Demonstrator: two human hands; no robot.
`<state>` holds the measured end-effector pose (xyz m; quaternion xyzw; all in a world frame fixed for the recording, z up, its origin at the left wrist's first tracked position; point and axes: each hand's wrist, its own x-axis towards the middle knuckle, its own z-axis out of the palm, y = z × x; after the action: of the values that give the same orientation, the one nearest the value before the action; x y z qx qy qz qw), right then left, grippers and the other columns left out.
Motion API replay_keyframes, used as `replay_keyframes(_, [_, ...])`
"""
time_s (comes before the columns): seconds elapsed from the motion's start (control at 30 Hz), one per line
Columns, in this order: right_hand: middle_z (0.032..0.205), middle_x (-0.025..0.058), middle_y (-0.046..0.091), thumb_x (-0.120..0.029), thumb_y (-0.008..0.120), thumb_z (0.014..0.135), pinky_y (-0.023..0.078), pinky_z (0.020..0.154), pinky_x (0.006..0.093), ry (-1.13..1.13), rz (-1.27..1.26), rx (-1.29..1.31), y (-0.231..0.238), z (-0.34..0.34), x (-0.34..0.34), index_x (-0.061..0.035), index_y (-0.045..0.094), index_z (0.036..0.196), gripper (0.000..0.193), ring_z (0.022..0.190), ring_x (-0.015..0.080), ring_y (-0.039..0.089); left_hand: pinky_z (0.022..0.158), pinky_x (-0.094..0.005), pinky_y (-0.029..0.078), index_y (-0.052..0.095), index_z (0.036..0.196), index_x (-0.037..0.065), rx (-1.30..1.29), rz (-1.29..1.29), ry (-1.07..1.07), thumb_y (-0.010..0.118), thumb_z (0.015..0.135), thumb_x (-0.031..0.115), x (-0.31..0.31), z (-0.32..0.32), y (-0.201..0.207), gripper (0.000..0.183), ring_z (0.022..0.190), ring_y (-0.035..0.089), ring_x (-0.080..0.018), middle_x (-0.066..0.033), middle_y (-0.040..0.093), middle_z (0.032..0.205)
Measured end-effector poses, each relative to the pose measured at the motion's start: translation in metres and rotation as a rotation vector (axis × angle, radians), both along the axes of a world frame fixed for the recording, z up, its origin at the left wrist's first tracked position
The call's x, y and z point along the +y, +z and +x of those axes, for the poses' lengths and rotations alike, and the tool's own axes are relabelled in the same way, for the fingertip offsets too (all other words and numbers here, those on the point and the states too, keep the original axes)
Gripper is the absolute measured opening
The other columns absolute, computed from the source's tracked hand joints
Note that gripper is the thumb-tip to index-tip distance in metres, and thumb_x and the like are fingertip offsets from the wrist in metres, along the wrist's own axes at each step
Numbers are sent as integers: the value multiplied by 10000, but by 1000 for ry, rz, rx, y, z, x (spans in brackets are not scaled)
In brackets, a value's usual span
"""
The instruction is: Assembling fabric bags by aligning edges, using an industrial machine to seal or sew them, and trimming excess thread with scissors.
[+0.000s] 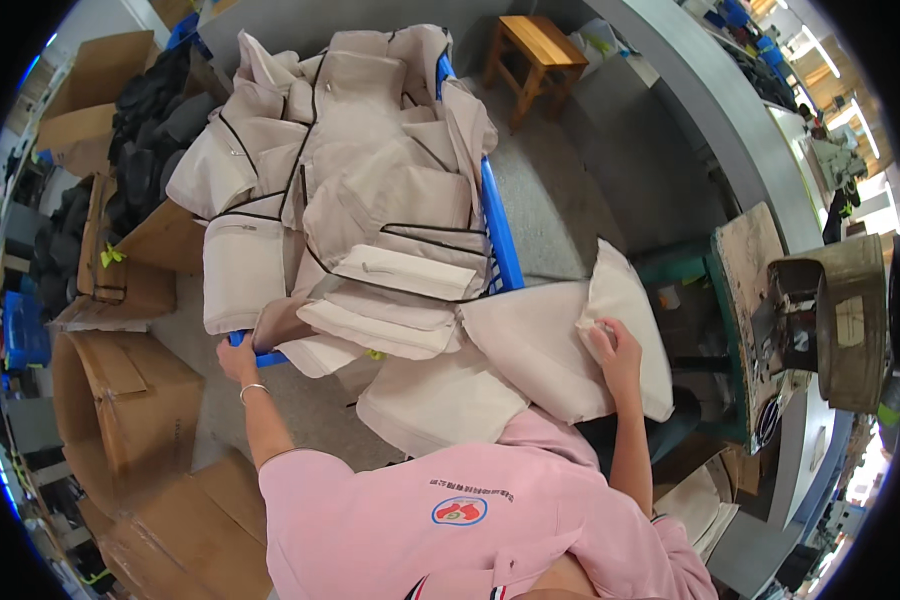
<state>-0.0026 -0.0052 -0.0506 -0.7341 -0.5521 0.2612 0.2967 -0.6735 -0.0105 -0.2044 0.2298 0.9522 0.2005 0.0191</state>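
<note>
A blue plastic basket (502,230) in front of me is heaped with beige fabric pieces (365,150) edged in black piping, some showing zips. At its near left corner, my left hand (236,360) is closed round the rim, close to a hanging beige piece. My right hand (618,352) pinches the edge of a beige fabric panel (625,285), which stands partly raised at my right. More of the beige cloth (530,340) spreads across my lap and reaches to the heap. The basket's near side is mostly covered by fabric.
Open cardboard boxes (135,400) stand along the left, with black padded items (155,130) piled behind. A small wooden stool (535,58) is at the far right of the basket. Close on my right is a worn table (750,260) carrying a sewing machine (835,320).
</note>
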Motion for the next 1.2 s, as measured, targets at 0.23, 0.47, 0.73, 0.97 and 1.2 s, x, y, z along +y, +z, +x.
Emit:
replay_keyframes(0.23, [743, -19, 527, -139, 676, 897, 400, 611, 242, -147, -100, 255, -6, 21, -21, -20, 648, 1032, 182, 684, 69, 449, 1127, -527, 299, 442, 1374, 36, 665, 433, -393, 633, 792, 81, 123, 126, 39, 614, 1377, 370, -381, -181, 395, 1494])
replay_keyframes(0.47, [769, -46, 494, -93, 687, 881, 354, 601, 226, -139, -68, 333, -16, 24, -20, -32, 626, 1022, 166, 692, 55, 405, 1139, -463, 318, 580, 1237, -15, -75, 478, -1071, 745, 805, 285, 307, 317, 43, 552, 1353, 392, -422, -260, 441, 1440])
replay_keyframes(0.73, [939, 62, 658, -81, 699, 871, 488, 818, 278, -185, -144, 313, -11, 18, -18, -8, 627, 1061, 216, 884, 133, 602, 1015, -470, 453, 134, 1496, -74, -414, 207, -772, 747, 783, 180, 428, 458, -8, 974, 1211, 516, -484, -372, 438, 1390])
replay_keyframes(0.97, [937, 32, 649, -82, 682, 892, 479, 773, 236, -138, -165, 421, -9, 22, -15, -3, 625, 1072, 205, 862, 98, 592, 992, -482, 462, 147, 1513, -16, -303, 311, -785, 701, 768, 74, 428, 462, -31, 933, 1187, 529, -491, -368, 459, 1358])
replay_keyframes(1.2, [953, 67, 677, -89, 691, 882, 484, 843, 266, -111, -254, 494, 2, 24, -2, 15, 634, 1073, 225, 915, 120, 610, 1021, -469, 447, 83, 1529, -5, -343, 310, -825, 723, 770, 105, 405, 459, -25, 998, 1229, 503, -493, -354, 376, 1453])
